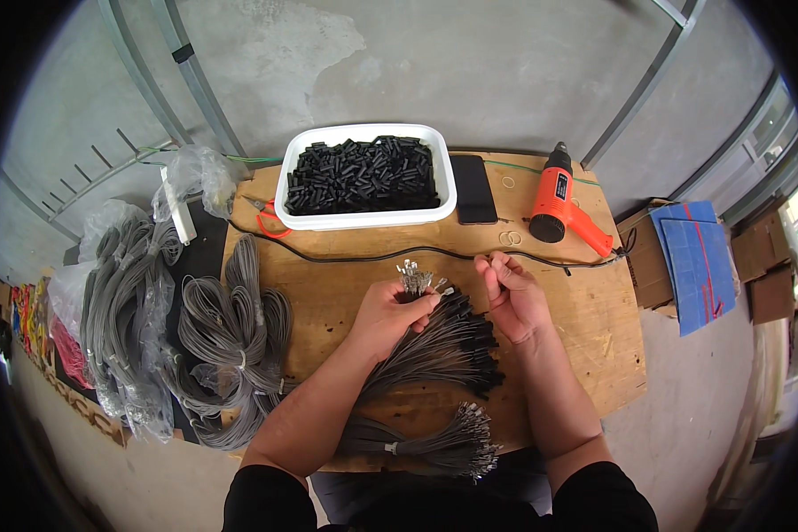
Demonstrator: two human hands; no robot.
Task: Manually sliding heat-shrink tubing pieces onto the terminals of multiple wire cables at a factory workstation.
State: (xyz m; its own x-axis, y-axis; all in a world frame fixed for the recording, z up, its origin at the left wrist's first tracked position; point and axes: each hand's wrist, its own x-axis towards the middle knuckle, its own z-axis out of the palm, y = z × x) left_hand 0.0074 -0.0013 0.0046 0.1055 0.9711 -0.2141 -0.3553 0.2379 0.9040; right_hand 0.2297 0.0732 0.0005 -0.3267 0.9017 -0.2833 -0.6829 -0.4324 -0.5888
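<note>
My left hand [385,319] is closed around a bunch of thin grey wires, whose bare metal terminals [414,277] stick up above the fingers. One or two terminals poke out to the right, by the thumb tip. To its right, my right hand [516,300] is raised with thumb and fingertips pinched together; whatever they hold is too small to make out. Between and below the hands fans a bundle of grey wires with black sleeves [479,350] on their ends. Nearer to me lies another tied wire bundle [443,446] with bare metal terminals.
A white tub [283,197] full of short black sleeves [363,173] stands at the back, beside a dark phone [475,191]. An orange heat gun [554,202] lies right, its black cord [372,258] crossing the wooden table. Red-handled cutters [273,222] and coiled grey wires [239,328] are left.
</note>
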